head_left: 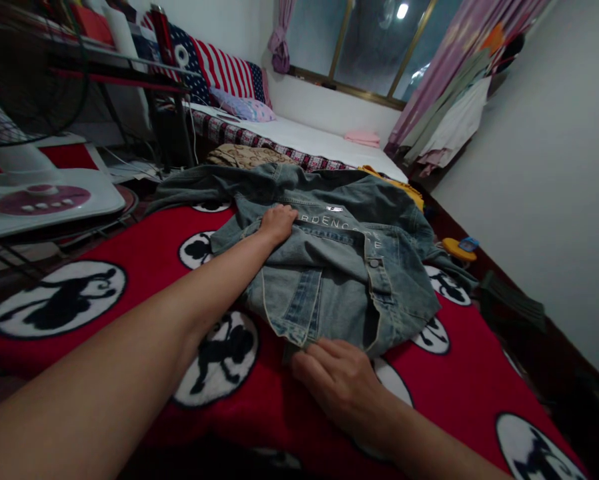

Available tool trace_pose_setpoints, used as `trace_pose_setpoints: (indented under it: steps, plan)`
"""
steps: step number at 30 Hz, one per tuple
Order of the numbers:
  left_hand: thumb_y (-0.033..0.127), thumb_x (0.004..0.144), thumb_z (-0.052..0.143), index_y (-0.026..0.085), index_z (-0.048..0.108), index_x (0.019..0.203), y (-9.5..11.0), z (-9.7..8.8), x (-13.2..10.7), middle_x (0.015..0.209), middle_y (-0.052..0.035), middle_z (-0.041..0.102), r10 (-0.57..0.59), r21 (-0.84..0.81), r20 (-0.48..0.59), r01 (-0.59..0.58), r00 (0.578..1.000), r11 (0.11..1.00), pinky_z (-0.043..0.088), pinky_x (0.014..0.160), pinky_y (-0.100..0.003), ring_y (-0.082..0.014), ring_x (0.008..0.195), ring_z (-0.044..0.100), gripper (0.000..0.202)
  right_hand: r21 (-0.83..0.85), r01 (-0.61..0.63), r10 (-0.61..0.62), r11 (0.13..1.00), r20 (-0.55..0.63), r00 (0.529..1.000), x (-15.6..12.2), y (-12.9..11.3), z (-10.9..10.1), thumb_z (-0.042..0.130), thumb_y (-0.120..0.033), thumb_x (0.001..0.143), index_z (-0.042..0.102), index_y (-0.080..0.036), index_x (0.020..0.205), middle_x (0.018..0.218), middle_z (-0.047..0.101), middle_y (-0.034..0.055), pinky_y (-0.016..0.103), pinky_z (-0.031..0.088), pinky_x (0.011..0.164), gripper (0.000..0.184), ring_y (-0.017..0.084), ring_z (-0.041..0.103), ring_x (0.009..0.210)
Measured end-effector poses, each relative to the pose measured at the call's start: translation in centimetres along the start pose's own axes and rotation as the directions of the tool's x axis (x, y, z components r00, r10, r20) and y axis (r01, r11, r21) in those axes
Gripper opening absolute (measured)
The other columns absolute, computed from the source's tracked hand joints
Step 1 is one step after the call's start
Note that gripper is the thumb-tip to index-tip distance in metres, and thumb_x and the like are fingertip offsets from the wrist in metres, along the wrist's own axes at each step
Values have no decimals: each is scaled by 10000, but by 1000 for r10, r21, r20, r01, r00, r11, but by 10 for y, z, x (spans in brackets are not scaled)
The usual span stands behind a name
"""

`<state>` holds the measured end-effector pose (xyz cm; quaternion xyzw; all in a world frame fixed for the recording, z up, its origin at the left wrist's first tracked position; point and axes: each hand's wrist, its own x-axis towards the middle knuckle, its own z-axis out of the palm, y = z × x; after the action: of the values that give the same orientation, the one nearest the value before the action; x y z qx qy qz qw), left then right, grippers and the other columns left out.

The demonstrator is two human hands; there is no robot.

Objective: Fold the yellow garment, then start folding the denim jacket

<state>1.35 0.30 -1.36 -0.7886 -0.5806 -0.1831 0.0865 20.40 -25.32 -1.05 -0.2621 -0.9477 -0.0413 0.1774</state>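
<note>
A faded blue-grey denim jacket (pixel 344 267) lies spread on the red blanket, its sleeves reaching out to both sides. White lettering and a small label show on its upper part, and a buttoned strip of the front lies to the right. My left hand (pixel 278 224) is stretched far forward, its fingers closed on a fold of the jacket beside the lettering. Nearer to me, my right hand (pixel 337 377) pinches the jacket's near edge in a closed grip. The fingertips of both hands are partly hidden.
Under the jacket spreads a red blanket (pixel 144 240) with black-and-white round figures. To the left stand a fan (pixel 34 167) and a dark table (pixel 144 73). Behind are a brown patterned cloth (pixel 247 155) and a white bed (pixel 309 137). A yellow round object (pixel 458 249) lies by the right wall.
</note>
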Motion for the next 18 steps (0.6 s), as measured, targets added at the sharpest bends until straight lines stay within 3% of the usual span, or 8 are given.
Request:
trace_pose_setpoints:
  steps: [1, 4, 9, 11, 14, 16, 18]
  plan:
    - [83, 897, 359, 188, 669, 1047, 0, 0, 0, 1041, -97, 628, -1, 1, -1, 1, 1000, 1000, 444, 775, -340, -244, 989, 554, 359, 1, -41, 41, 999, -20, 999, 0, -3, 2, 494, -237, 956, 562, -165, 1077, 902, 625, 53, 288, 442, 626, 156, 166, 568, 765]
    - [81, 891, 365, 185, 664, 1048, 0, -1, 0, 1045, -98, 629, -3, 1, -6, 3, 1000, 1000, 444, 769, -338, -244, 997, 553, 354, 0, -160, 159, 987, -98, 982, 7, -7, 3, 622, -349, 883, 413, -177, 1354, 1228, 557, 138, 333, 520, 776, 543, 236, 578, 1045]
    - [89, 890, 379, 189, 664, 1032, 0, -2, -1, 1043, -93, 633, 1, 4, -7, -1, 1000, 1000, 443, 763, -331, -239, 993, 560, 333, 46, -289, 292, 956, -218, 931, 28, -5, -2, 655, -475, 831, 331, -177, 1423, 1354, 455, 183, 397, 527, 869, 737, 286, 534, 1166]
    - [87, 886, 384, 188, 664, 1031, 0, -2, 0, 1042, -94, 634, 3, 6, -6, -3, 1000, 1000, 444, 762, -331, -240, 991, 563, 331, 69, -314, 322, 947, -221, 921, 37, -2, -5, 632, -457, 856, 428, -154, 1346, 1288, 509, 178, 376, 520, 847, 611, 273, 550, 1127]
    - [83, 883, 384, 189, 667, 1029, 0, -2, 0, 1039, -97, 633, 0, 6, -5, 0, 1000, 1000, 447, 767, -335, -243, 987, 563, 336, 92, -209, 211, 974, -11, 977, 47, 1, -7, 575, -257, 910, 613, -187, 977, 939, 629, 62, 273, 472, 688, 104, 180, 590, 851]
    - [79, 877, 390, 195, 670, 1031, 1, -3, 0, 1043, -96, 632, -3, 4, -1, 3, 1000, 1000, 449, 776, -335, -242, 992, 560, 339, 94, -92, 79, 991, 135, 988, 50, 0, -5, 560, -146, 893, 594, -188, 806, 795, 608, 19, 248, 403, 611, 102, 148, 546, 735]
    - [77, 874, 397, 196, 672, 1030, 1, -3, -1, 1044, -95, 632, -4, 3, 3, 4, 1000, 1000, 449, 782, -331, -239, 994, 559, 338, 81, -47, 31, 996, 188, 982, 50, -3, 1, 565, -111, 870, 576, -178, 779, 782, 600, 17, 255, 361, 590, 114, 143, 519, 708]
